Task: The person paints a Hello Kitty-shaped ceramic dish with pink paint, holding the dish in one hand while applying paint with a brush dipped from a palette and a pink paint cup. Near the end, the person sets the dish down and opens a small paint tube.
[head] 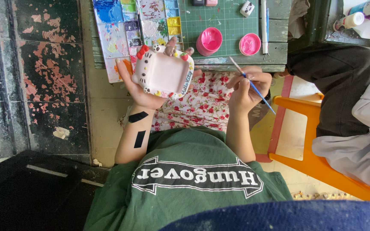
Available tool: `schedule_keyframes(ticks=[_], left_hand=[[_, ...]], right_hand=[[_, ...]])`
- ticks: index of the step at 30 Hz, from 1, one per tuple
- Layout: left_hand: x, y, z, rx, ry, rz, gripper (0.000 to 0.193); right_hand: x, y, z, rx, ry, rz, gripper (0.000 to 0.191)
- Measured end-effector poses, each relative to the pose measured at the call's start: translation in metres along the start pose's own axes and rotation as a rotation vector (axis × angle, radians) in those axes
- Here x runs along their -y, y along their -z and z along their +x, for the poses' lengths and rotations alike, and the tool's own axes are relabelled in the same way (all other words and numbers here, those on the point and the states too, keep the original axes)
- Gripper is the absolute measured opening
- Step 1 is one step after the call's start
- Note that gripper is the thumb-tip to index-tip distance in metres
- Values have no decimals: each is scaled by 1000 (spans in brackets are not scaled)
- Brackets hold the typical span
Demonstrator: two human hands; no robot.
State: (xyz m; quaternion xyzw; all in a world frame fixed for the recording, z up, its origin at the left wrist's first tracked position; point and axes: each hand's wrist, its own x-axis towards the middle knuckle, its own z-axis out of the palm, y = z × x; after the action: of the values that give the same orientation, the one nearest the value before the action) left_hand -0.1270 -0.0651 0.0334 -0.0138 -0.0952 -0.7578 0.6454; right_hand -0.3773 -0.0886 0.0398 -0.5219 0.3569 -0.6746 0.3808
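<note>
Figurine, pink, cat-faced, red-bowed, in left-hand fingers; right fingers around paintbrush.

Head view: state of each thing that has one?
Left hand: cupped under a pink ceramic tray, held tilted.
Right hand: pinching a brush, tip clear of the tray.
Paint pot: open, pink inside.
Lid: off, lying beside the pot.
Palette: wells smeared with paint.
</note>
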Motion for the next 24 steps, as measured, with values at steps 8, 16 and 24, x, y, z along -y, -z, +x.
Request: schedule_keyframes(ticks=[8, 16, 24], left_hand=[[-6, 19, 7, -208, 64, 174, 93], [-8, 14, 2, -209, 109, 303, 100], [4, 10, 3, -185, 155, 333, 97]], right_hand=[[-14, 13, -23, -82, -101, -189, 13], [-12, 13, -32, -10, -137, -54, 9], [3, -23, -32, 444, -355, -68, 10]])
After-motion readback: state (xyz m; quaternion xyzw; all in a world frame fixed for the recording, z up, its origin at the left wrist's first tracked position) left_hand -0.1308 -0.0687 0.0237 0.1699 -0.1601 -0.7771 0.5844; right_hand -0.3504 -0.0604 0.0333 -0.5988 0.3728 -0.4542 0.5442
